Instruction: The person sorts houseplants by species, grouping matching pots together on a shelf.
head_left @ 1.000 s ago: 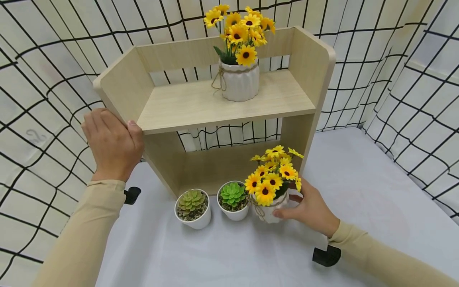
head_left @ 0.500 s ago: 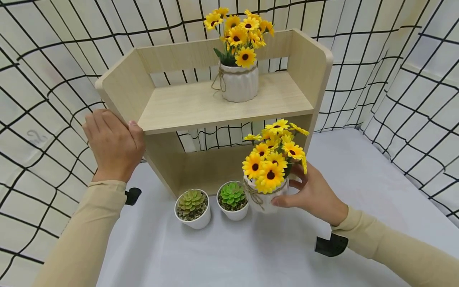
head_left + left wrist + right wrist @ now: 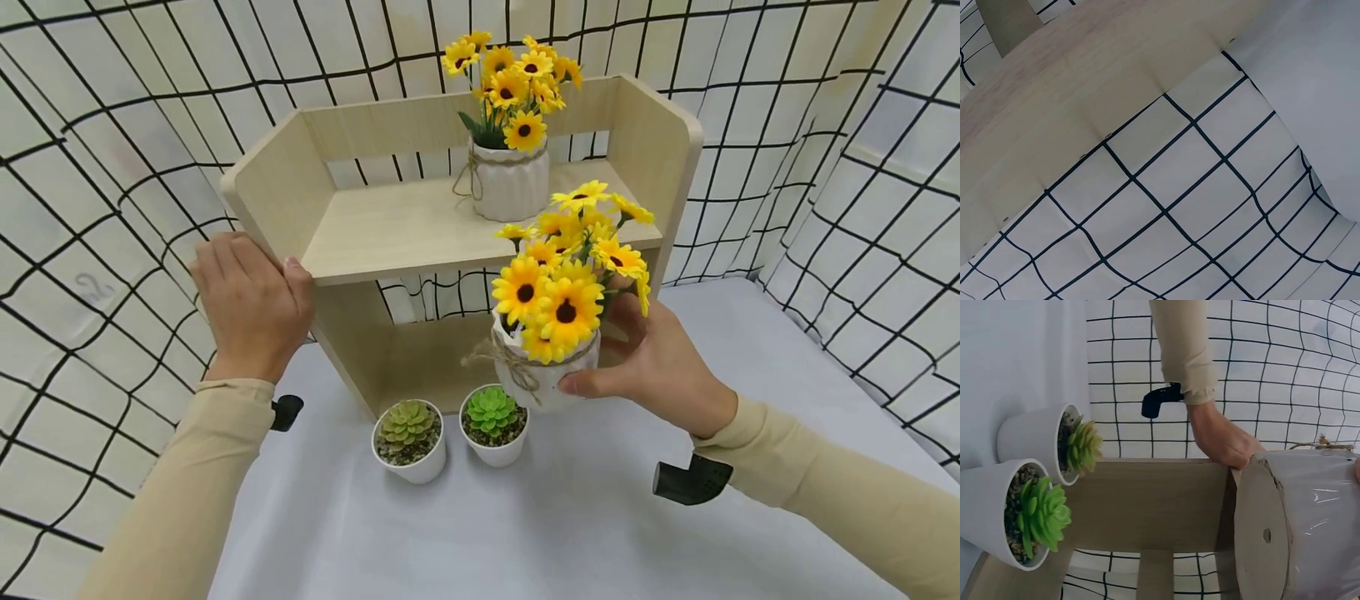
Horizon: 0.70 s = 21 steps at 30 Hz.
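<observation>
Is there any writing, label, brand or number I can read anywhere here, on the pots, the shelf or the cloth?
None can be read: the sunflower pot held in the right hand, the two succulent pots, the wooden shelf and the grid-patterned cloth bear no legible text. A faint grey mark on the cloth cannot be read.

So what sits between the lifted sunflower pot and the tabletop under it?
Head view: nothing directly under the held sunflower pot but bare tabletop; the bright green succulent pot stands just left of it.
</observation>
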Motion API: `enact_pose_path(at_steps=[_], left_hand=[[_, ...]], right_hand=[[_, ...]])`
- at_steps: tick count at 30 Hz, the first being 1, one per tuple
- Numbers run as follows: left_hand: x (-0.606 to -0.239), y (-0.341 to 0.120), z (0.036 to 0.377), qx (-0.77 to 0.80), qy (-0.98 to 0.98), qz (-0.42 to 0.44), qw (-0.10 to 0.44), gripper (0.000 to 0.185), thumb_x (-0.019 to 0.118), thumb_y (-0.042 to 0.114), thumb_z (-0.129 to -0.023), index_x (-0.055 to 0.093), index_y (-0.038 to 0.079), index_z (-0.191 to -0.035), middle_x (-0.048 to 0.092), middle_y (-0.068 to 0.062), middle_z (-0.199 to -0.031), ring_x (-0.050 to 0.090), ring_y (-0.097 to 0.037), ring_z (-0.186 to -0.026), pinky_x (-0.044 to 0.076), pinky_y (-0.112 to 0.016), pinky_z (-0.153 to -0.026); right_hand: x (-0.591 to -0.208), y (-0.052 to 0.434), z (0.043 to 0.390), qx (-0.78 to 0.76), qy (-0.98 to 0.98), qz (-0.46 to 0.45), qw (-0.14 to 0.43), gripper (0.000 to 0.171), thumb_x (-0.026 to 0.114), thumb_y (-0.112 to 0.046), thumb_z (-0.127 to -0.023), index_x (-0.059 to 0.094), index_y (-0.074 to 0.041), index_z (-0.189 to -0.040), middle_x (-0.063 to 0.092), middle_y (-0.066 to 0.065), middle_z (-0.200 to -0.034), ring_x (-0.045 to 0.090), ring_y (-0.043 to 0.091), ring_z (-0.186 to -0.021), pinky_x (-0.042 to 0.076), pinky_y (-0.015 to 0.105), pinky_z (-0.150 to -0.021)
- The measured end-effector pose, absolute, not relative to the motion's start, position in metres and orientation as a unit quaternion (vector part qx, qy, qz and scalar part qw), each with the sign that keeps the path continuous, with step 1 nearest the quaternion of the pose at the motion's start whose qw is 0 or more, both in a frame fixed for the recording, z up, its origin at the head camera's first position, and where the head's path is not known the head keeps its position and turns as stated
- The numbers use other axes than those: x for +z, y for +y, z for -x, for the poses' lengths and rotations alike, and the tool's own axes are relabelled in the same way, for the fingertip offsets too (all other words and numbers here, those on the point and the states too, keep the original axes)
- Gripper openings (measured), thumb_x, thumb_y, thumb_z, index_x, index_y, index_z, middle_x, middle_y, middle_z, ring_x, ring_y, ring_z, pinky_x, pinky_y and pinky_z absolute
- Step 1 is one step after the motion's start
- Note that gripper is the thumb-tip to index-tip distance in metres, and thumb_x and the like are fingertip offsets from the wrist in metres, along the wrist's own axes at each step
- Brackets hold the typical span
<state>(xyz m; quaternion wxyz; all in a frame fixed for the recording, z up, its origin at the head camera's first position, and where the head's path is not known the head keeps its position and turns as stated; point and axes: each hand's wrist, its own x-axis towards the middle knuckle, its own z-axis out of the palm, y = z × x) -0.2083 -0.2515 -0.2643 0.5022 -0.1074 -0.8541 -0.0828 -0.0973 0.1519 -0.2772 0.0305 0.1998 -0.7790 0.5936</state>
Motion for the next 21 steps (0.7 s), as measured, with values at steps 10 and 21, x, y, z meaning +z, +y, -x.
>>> enact_pose_path(at_steps=[10, 21], left_hand=[[-0.264, -0.251, 0.214, -0.087, -0.840, 0.125, 0.520, 0.048, 0.030, 0.031, -0.099, 0.045, -0.015, -0.103, 0.046, -0.035, -0.100, 0.035, -0.048, -0.092, 0.025, -0.058, -0.083], [-0.266, -0.254, 0.213, -0.085, -0.841, 0.130, 0.518, 0.047, 0.030, 0.031, -0.098, 0.045, -0.013, -0.100, 0.047, -0.034, -0.100, 0.037, -0.048, -0.093, 0.027, -0.058, -0.084]], right_hand=[[-0.232, 0.139, 0.108, 0.622, -0.758, -0.193, 0.044, 0.090, 0.083, -0.003, -0.080, 0.036, -0.021, -0.155, 0.049, -0.002, -0.157, 0.053, 0.024, -0.142, 0.044, 0.051, -0.118], [-0.196, 0.114, 0.131, 0.650, -0.729, -0.198, 0.078, 0.088, 0.081, -0.001, -0.079, 0.041, -0.032, -0.151, 0.052, 0.003, -0.146, 0.056, 0.023, -0.134, 0.045, 0.052, -0.115]])
